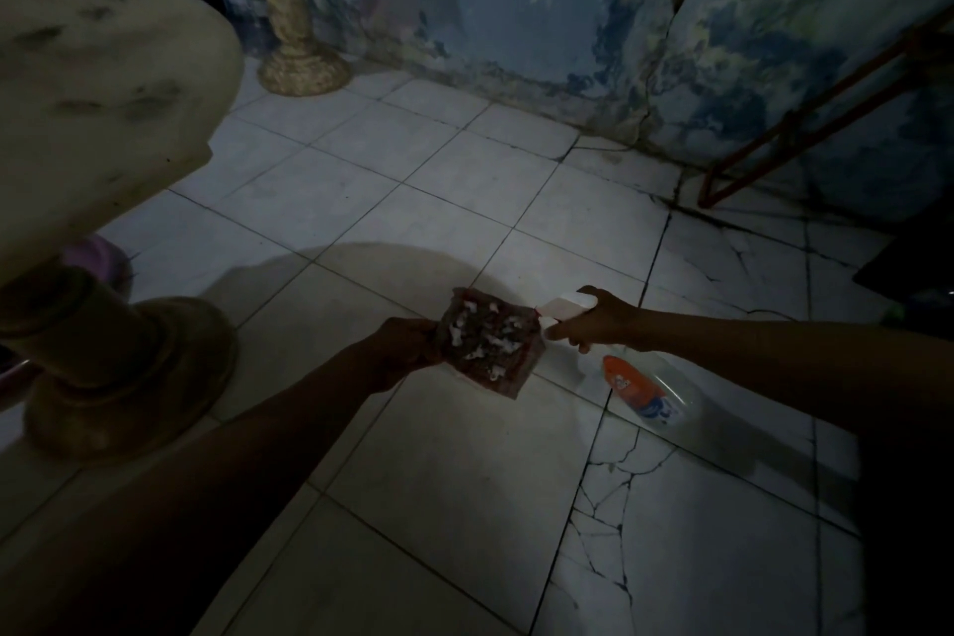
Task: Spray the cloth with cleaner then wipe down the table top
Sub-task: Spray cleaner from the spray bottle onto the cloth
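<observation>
Hands meet over a cracked white tile floor (454, 191) in dim light: the left hand (405, 343) grips the near edge of a folded patterned cloth (488, 341), fingers curled around it, holding it up flat — while the right hand (601, 320) clamps the white trigger head of a clear spray bottle (645, 390) with an orange label, nozzle just beside the cloth's right edge. At left stands the stained pale table top (103, 88) on its pedestal base (129, 372) — well apart from the cloth. A peeling blue wall (568, 16) rises behind.
</observation>
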